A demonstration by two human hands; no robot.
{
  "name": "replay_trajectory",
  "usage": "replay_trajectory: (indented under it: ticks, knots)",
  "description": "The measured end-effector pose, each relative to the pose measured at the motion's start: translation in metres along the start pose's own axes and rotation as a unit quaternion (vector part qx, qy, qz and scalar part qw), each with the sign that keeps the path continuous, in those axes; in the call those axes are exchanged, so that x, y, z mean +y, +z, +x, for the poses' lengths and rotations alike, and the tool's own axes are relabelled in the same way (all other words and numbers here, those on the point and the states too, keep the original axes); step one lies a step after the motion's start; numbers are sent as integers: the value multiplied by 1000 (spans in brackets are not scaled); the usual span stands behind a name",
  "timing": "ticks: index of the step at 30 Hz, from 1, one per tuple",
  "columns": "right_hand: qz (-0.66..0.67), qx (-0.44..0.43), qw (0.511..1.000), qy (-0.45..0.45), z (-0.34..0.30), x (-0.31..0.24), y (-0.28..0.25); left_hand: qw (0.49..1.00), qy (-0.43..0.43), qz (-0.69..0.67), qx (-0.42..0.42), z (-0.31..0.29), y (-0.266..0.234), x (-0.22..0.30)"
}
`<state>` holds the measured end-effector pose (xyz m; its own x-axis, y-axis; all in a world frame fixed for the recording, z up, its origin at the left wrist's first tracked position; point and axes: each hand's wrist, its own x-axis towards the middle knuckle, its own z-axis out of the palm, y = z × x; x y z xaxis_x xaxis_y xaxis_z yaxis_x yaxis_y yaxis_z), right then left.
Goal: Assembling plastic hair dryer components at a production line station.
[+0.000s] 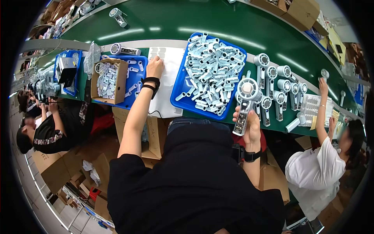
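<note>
My right hand [252, 126] is closed round the handle of a white handheld fan [246, 103]. It is held up at the tray's right side, round head uppermost, with dark inner parts showing along the handle. My left hand [155, 67] reaches far forward over a white sheet [165, 84] with pale rounded patches at its far end. Its fingers are curled together at the sheet's left edge; whatever they pinch is hidden. Between my hands sits a blue tray [175, 100] heaped with pale blue handle shells [212, 70].
Several white fans [270, 74] stand on the green table [156, 23] at the right. At the left, a blue tray [144, 60] holds a cardboard box [121, 84] of small pale parts; another fan [124, 50] lies behind it. Co-workers [315, 167] sit on both sides.
</note>
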<state>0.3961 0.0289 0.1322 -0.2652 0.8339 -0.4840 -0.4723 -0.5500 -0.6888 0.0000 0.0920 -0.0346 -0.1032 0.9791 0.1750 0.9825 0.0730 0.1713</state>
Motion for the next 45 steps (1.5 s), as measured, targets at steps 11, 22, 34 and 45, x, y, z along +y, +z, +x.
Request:
replay_trajectory:
  ticks: [11,22,34,45]
  knots:
    - [30,-148,988,-20,9,1,47,990,-45,-120,-56,8,-13,-13]
    - [-92,-161,982,-41,11,-9,62,971,-137,-170,95,12,-30,-6]
    - [-44,-211,969,-120,7,-19,92,708,-8,-703,64,-23,-192,171]
    - [-89,-190,964,-162,-1,-19,85,752,-5,-657,50,-27,-181,199]
